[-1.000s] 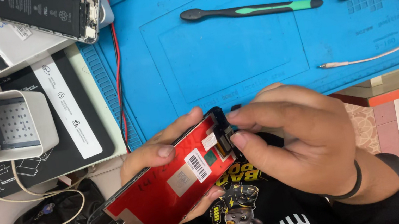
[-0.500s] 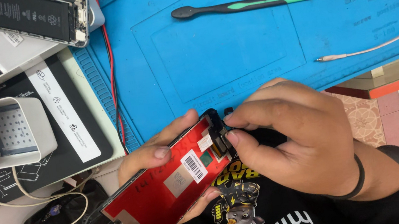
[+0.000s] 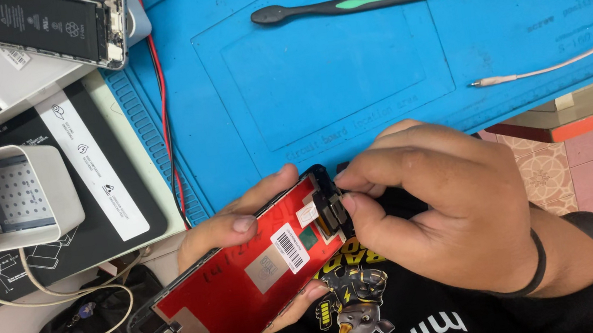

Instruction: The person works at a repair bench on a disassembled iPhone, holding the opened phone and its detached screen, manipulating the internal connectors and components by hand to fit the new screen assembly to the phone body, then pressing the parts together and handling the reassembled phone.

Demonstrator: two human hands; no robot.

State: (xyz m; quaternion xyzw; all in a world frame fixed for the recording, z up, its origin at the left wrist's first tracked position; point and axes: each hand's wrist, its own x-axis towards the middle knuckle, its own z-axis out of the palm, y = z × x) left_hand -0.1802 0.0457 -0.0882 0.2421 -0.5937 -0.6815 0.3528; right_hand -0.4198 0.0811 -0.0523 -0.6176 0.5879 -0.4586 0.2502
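We cradle the red-backed rectangular phone screen panel (image 3: pixel 240 288) in our left hand (image 3: pixel 225 236) over our lap, while our right hand (image 3: pixel 435 204) pinches its black connector end (image 3: pixel 330 208), perhaps a flex cable, below the blue silicone mat (image 3: pixel 345 73).

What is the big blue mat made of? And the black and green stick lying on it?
Blue mat: looks like soft matte rubber or silicone, with molded grooves and little pockets. Stick: probably hard plastic, smooth with a slight sheen, black with a green inlay; I can't be certain.

A red-backed phone screen panel (image 3: pixel 244 284) is held tilted above the lap, its black flex connectors (image 3: pixel 330 204) pinched.
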